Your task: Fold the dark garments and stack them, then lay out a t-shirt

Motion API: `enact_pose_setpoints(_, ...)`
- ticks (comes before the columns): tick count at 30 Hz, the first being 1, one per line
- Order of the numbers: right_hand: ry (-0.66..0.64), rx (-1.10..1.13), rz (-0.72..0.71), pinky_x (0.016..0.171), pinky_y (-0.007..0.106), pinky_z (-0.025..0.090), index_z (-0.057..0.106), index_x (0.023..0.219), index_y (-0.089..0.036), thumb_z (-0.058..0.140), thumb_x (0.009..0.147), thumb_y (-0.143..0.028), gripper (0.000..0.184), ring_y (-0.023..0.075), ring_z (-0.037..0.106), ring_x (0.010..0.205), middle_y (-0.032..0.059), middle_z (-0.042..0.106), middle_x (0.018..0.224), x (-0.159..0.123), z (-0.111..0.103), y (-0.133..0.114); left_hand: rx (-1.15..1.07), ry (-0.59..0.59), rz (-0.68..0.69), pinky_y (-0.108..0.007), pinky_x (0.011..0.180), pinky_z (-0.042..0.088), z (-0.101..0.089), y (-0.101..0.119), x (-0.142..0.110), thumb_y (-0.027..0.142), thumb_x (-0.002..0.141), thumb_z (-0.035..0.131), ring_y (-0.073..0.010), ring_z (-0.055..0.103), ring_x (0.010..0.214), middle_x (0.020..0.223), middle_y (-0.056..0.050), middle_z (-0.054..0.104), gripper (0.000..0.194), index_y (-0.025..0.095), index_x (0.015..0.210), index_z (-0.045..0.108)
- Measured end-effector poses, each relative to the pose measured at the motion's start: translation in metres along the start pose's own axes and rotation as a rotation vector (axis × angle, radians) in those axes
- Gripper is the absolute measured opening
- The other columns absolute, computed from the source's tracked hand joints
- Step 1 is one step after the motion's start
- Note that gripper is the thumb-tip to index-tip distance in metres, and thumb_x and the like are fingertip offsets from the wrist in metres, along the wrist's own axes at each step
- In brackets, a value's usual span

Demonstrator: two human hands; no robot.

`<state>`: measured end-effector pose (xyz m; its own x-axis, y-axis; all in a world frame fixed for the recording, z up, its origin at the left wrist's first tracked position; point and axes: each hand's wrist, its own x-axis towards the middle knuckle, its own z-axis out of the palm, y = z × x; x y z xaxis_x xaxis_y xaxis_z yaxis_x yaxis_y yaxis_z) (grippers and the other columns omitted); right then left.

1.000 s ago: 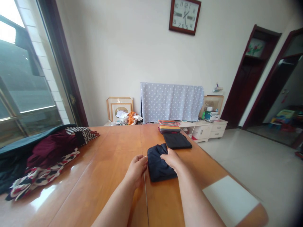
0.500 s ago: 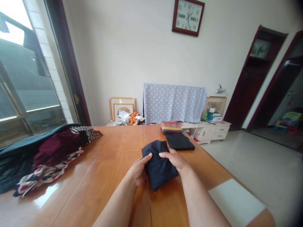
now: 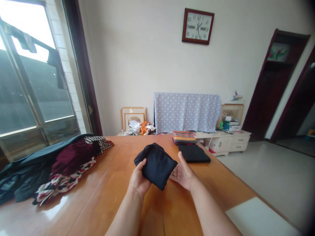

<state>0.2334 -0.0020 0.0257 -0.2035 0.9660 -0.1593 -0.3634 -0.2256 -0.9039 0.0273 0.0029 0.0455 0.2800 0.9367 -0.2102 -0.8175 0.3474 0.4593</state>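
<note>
A folded dark navy garment is held up above the wooden table, tilted, its exact kind hidden by the folds. My left hand grips its left edge, thumb on top and fingers underneath. At the garment's right corner is my right hand, thumb raised and apart from the fingers, whose tips are partly hidden behind the cloth. Beyond my right hand lies a flat folded black garment. Right behind that sits a folded striped cloth in orange, red and grey.
On the wooden table's left side is a loose clothes pile, with maroon, striped, spotted and dark pieces. A pale sheet lies at the near right edge. Past the far edge stand a white cabinet and a polka-dot cover.
The folded navy garment has turned and shifted left in my left hand. My right hand has loosened its thumb from the top of the cloth. The camera view has shifted slightly.
</note>
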Motion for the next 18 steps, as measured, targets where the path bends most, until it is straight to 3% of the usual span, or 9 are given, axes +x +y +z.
enact_pose_setpoints(3, -0.153, 0.196, 0.067, 0.087, 0.037, 0.052, 0.065, 0.116, -0.019, 0.040, 0.077, -0.088, 0.083, 0.0228, 0.068, 0.097, 0.0116, 0.072, 0.105, -0.008, 0.019, 0.002, -0.047, 0.019, 0.069, -0.044, 0.104, 0.050, -0.001, 0.003, 0.001, 0.021, 0.085, 0.065, -0.0286, 0.068, 0.110, 0.117, -0.015, 0.072, 0.049, 0.013, 0.133, 0.058)
enact_pose_setpoints(7, -0.269, 0.299, -0.044, 0.094, 0.037, 0.051, 0.062, 0.126, -0.020, 0.059, 0.082, -0.072, 0.068, 0.0237, 0.064, 0.113, 0.0113, 0.069, 0.122, -0.012, 0.033, 0.007, -0.036, 0.053, 0.105, -0.043, 0.099, 0.054, -0.001, 0.002, 0.002, 0.020, 0.083, 0.068, -0.0285, 0.069, 0.109, 0.119, -0.015, 0.071, 0.049, 0.014, 0.131, 0.060)
enact_pose_setpoints(10, -0.156, 0.251, -0.100, 0.091, 0.036, 0.052, 0.066, 0.117, -0.018, 0.079, 0.076, -0.039, 0.047, 0.0232, 0.066, 0.108, 0.0102, 0.072, 0.118, -0.006, 0.027, 0.013, 0.028, 0.052, 0.142, -0.039, 0.096, 0.055, 0.000, 0.000, 0.001, 0.018, 0.079, 0.073, -0.0261, 0.069, 0.108, 0.120, -0.012, 0.071, 0.049, 0.017, 0.127, 0.063)
enact_pose_setpoints(12, -0.048, 0.233, -0.119, 0.087, 0.035, 0.053, 0.069, 0.108, -0.017, 0.080, 0.068, -0.021, 0.042, 0.0226, 0.068, 0.098, 0.0086, 0.075, 0.108, 0.001, 0.018, 0.015, 0.102, 0.018, 0.205, -0.035, 0.094, 0.055, 0.000, -0.001, -0.002, 0.017, 0.075, 0.077, -0.0240, 0.068, 0.109, 0.122, -0.009, 0.071, 0.051, 0.020, 0.125, 0.064)
enact_pose_setpoints(18, 0.073, 0.268, -0.277, 0.085, 0.035, 0.052, 0.067, 0.109, -0.023, 0.070, 0.057, -0.006, 0.054, 0.0229, 0.068, 0.096, 0.0042, 0.076, 0.104, 0.010, -0.008, 0.005, 0.425, -0.091, 0.320, -0.026, 0.080, 0.052, 0.000, 0.006, -0.011, 0.019, 0.068, 0.084, -0.0197, 0.068, 0.100, 0.116, -0.006, 0.071, 0.059, 0.023, 0.123, 0.062)
